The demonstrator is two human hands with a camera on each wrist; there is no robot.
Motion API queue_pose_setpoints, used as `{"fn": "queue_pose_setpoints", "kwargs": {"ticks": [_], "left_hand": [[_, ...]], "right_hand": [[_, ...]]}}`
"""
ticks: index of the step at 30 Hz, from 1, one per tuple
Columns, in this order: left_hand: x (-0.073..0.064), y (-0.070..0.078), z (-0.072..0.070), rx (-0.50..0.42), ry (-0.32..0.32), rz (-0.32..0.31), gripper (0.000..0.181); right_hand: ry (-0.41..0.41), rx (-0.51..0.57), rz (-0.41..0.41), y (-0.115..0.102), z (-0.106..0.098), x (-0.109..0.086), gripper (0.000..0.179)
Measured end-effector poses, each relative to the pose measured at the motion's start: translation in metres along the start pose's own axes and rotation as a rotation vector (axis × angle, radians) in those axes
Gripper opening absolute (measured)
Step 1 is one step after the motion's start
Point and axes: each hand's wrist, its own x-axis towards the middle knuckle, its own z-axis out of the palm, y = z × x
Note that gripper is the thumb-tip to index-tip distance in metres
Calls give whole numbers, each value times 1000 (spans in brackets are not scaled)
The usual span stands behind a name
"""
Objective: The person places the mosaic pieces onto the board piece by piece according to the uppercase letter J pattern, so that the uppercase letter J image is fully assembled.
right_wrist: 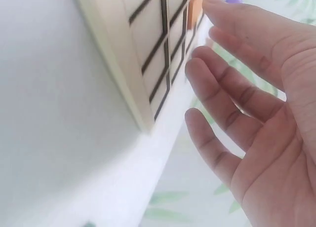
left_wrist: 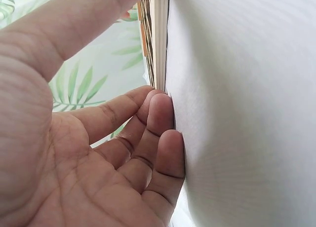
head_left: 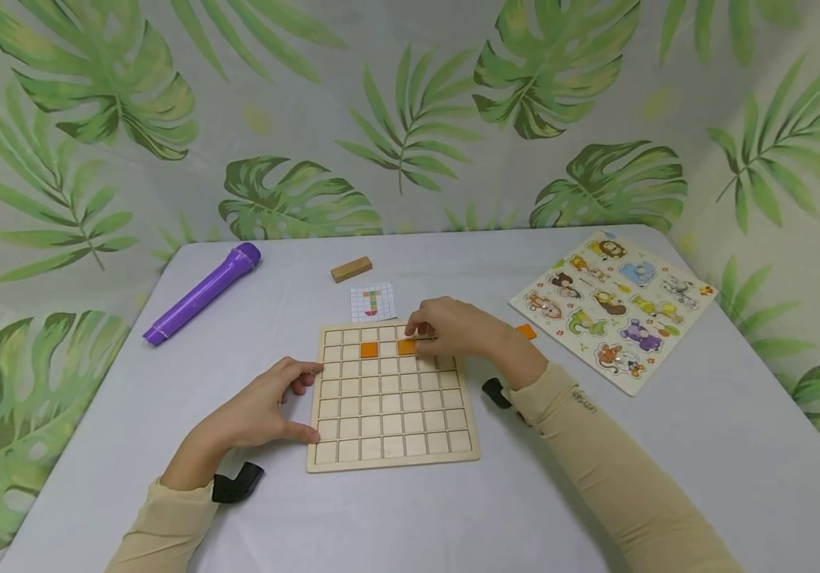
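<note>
A wooden grid board (head_left: 390, 406) lies on the table, with two orange square tiles in its second row. The left orange tile (head_left: 369, 350) sits in a cell. My right hand (head_left: 453, 328) is over the board's upper right part, thumb at the other orange tile (head_left: 406, 347), fingers loosely bent and apart from the thumb. In the right wrist view the thumb (right_wrist: 237, 15) is beside an orange tile (right_wrist: 194, 10). My left hand (head_left: 263, 406) touches the board's left edge with thumb and forefinger. The left wrist view shows its other fingers (left_wrist: 165, 153) resting on the tablecloth.
Behind the board lie a small pattern card (head_left: 372, 302) and a wooden block (head_left: 351, 269). A purple toy microphone (head_left: 202, 294) is at left. An animal puzzle board (head_left: 614, 310) lies at right, with another orange piece (head_left: 526, 331) partly behind my right wrist.
</note>
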Motion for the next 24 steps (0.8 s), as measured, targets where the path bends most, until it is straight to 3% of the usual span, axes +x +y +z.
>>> {"fn": "queue_pose_setpoints", "kwargs": {"ticks": [15, 24], "left_hand": [[0, -3, 1, -9, 1, -6, 95], [1, -4, 1, -3, 3, 3, 95]], "right_hand": [[35, 56, 85, 43, -24, -37, 31], [42, 87, 186, 74, -36, -66, 34]]}}
